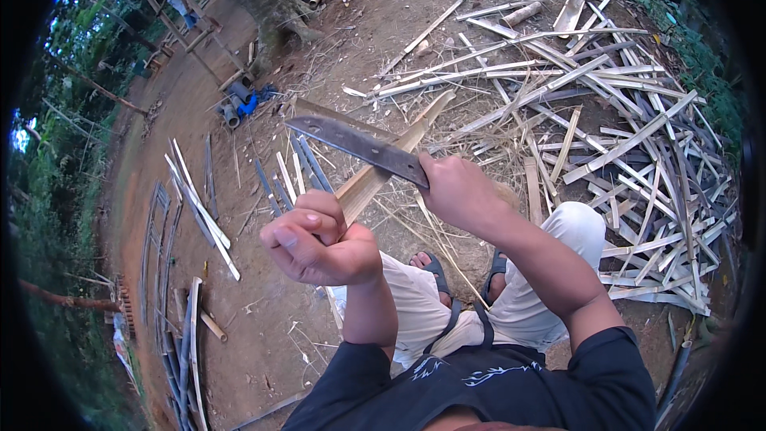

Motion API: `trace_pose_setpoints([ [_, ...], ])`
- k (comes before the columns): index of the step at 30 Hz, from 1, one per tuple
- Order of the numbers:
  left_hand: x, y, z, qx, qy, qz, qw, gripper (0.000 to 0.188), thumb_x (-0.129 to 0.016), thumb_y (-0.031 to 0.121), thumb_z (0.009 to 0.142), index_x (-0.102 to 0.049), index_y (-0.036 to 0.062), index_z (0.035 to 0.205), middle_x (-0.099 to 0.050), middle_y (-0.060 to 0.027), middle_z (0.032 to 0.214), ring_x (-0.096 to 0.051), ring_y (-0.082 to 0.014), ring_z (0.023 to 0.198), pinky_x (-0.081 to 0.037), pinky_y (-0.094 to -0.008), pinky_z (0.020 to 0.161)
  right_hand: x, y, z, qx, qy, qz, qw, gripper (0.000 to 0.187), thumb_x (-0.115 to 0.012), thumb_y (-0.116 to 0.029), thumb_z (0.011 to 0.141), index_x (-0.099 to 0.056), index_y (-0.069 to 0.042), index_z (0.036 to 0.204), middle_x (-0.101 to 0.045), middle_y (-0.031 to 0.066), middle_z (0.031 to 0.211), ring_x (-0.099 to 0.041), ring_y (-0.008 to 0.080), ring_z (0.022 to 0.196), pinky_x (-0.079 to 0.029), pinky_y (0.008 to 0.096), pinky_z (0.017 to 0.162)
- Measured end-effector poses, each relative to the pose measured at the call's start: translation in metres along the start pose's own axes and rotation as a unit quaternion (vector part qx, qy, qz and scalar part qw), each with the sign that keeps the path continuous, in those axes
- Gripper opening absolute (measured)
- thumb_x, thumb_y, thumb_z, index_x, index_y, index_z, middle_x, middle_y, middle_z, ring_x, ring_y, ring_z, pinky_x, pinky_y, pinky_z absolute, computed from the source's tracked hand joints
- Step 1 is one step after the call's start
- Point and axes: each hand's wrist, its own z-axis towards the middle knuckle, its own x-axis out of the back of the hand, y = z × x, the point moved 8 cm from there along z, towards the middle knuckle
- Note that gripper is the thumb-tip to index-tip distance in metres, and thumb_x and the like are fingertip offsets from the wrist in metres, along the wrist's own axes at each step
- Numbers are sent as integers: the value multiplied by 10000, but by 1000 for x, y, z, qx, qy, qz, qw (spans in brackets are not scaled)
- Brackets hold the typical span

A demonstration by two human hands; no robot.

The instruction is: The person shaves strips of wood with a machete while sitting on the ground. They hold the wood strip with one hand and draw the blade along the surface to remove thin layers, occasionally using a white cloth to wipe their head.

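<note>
My left hand (323,243) is closed around the lower end of a split bamboo strip (364,190), which slants up and away to the right. In my right hand (463,195) is the handle end of a machete (343,139), mostly hidden by my fingers. Its broad dark blade points to the left and lies across the strip, above my left hand. Whether the edge bites into the bamboo, I cannot tell. Both hands are raised in front of my knees, over ground strewn with thin shavings (415,227).
A large heap of split bamboo (630,156) spreads over the right side. More strips (199,199) and long dark poles (182,351) lie on the left. Farther back are a tree trunk (255,0), a blue item (247,104) beside cut tubes, a wooden frame and a distant person (177,1).
</note>
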Motion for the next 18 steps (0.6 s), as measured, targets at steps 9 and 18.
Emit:
trace_pose_setpoints([
  [9, 12, -1, 5, 12, 1, 9, 1000, 367, -494, 211, 1022, -309, 141, 713, -195, 49, 487, -168, -52, 388, -142, -252, 387, -26, 93, 19, -92, -68, -56, 992, 266, -625, -129, 838, -590, -6, 1072, -677, 228, 801, -694, 402, 777, -558, 507, 697],
  [18, 33, -1, 10, -12, 53, 43, 998, 368, -490, 172, 1027, -283, 155, 724, -170, 63, 498, -173, -48, 414, -146, -248, 409, -25, 27, 4, 60, -75, 18, 995, 199, -610, -111, 835, -679, 1, 984, -700, 208, 849, -711, 349, 774, -572, 478, 743],
])
